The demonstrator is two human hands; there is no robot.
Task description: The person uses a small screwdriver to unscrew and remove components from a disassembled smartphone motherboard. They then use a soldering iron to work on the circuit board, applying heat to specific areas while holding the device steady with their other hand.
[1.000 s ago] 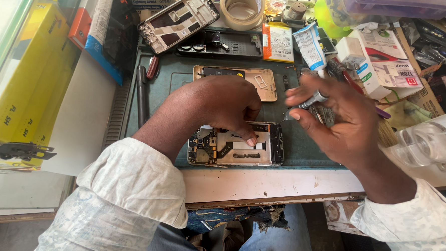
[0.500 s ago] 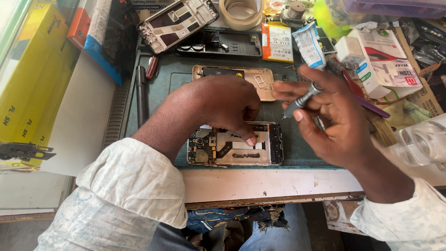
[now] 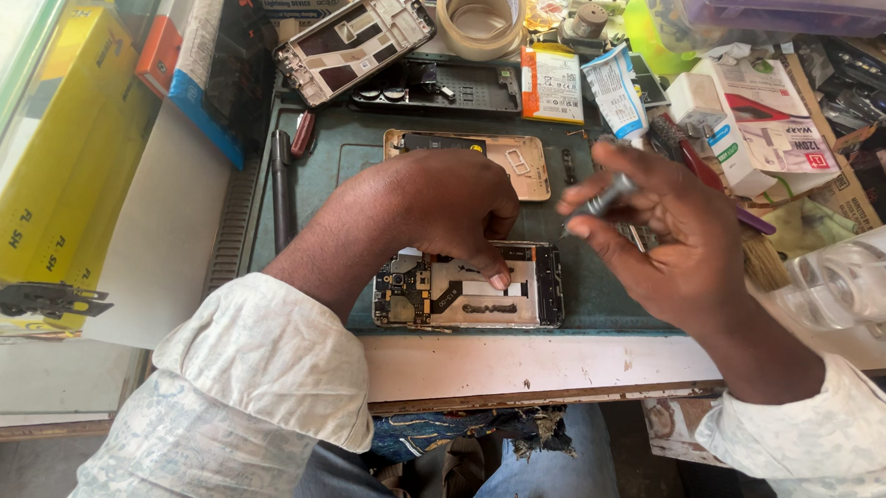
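An opened phone (image 3: 470,290) with its circuit board bare lies flat on the dark green mat (image 3: 360,163) near the bench's front edge. My left hand (image 3: 441,204) rests on the phone, a fingertip pressing its middle. My right hand (image 3: 661,234) hovers to the right of the phone and pinches a small silver screwdriver (image 3: 600,197) between thumb and fingers, its tip pointing left toward the phone. A gold back cover (image 3: 514,161) lies just behind my left hand.
At the back lie a phone frame (image 3: 354,39), a black phone housing (image 3: 436,85), a tape roll (image 3: 483,13), a battery (image 3: 552,83) and a white tube (image 3: 615,90). Small boxes (image 3: 767,135) and clutter crowd the right. Yellow boxes (image 3: 51,176) stand at left. A clear bottle (image 3: 853,281) lies at right.
My right hand has lifted and turned, bringing the screwdriver up between its fingertips with the tip toward the phone. My left hand has stayed on the phone.
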